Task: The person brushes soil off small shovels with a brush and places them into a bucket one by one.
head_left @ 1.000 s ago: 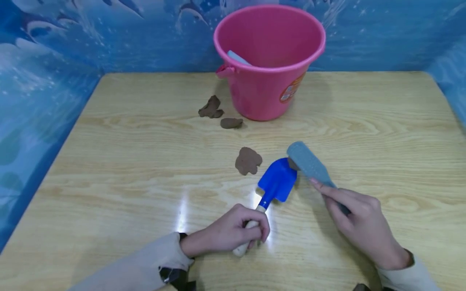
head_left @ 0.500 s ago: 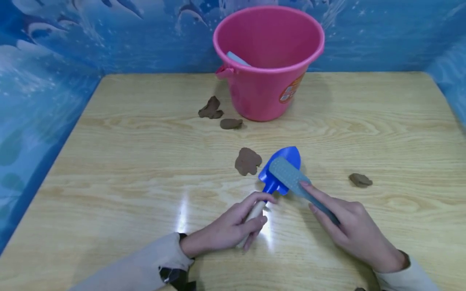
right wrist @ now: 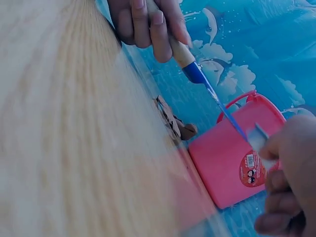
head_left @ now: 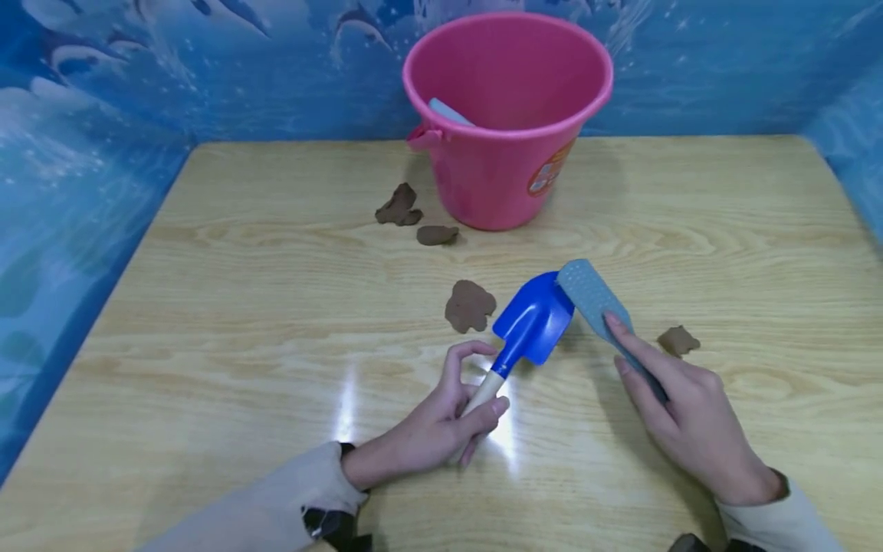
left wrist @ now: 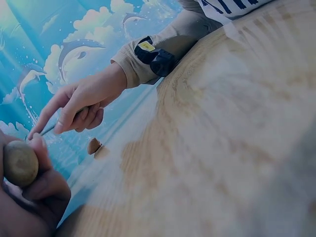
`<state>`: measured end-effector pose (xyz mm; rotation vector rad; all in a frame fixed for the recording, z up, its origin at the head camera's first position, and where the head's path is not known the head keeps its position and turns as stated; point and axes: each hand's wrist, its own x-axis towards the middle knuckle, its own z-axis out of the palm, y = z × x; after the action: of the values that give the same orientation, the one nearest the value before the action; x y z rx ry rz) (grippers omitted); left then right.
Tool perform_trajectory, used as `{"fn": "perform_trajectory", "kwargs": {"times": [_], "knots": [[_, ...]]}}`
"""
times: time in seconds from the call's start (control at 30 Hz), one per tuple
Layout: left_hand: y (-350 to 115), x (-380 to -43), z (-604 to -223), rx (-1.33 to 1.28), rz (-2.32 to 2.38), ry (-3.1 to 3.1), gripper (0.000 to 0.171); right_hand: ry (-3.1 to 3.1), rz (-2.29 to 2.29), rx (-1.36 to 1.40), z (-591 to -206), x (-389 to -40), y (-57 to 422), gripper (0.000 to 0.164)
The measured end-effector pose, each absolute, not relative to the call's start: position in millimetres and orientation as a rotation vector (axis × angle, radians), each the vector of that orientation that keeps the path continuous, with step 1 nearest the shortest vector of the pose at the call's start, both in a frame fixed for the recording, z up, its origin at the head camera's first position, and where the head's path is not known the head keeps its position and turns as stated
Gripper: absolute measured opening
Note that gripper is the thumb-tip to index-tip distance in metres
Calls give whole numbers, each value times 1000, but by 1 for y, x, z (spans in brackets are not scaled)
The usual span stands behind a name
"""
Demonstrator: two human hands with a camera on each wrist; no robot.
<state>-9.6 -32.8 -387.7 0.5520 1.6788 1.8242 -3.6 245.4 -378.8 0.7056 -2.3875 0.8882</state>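
My left hand [head_left: 441,422] holds a small shovel [head_left: 534,314] by its pale wooden handle, index finger lifted off it. The shovel's blue blade is tilted above the table. My right hand [head_left: 690,414] grips a flat grey-blue paddle-shaped tool [head_left: 593,295] with a dotted face, index finger along it. Its end lies against the blade's tip edge. A brown clay-like piece [head_left: 679,340] lies on the table beyond my right hand. Left of the blade is a flat brown patch [head_left: 471,306]. In the left wrist view the handle's rounded end [left wrist: 20,164] shows within my left hand.
A pink bucket [head_left: 507,180] stands at the back with a light blue object [head_left: 450,112] inside, mostly hidden. Two brown pieces, a ragged one [head_left: 400,205] and an oval one [head_left: 438,234], lie by its base. Blue dolphin-printed walls [head_left: 276,77] border the wooden table [head_left: 241,307].
The brown piece at the blade's tip came off and landed on the table to the right, where it shifted slightly. The tool swept back over the blade, then out to its tip; the left index finger lifted.
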Motion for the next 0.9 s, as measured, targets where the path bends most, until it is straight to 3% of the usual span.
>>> {"fn": "perform_trajectory", "kwargs": {"times": [0.2,0.37,0.5,0.63,0.9], "knots": [[-34,-12,-388,526,1846,1629,34,-2320,932,995,-384,-2,235,40],[-33,-13,-388,460,1848,1610,45,-2415,870,782,-383,-4,239,40],[-32,-14,-387,370,1913,1606,40,-2433,897,665,-382,-5,245,36],[-32,-15,-387,298,1982,1661,23,-2365,932,722,-381,-5,244,38],[-31,-14,-390,369,1936,1789,16,-2094,1012,937,-374,-9,230,35]]}}
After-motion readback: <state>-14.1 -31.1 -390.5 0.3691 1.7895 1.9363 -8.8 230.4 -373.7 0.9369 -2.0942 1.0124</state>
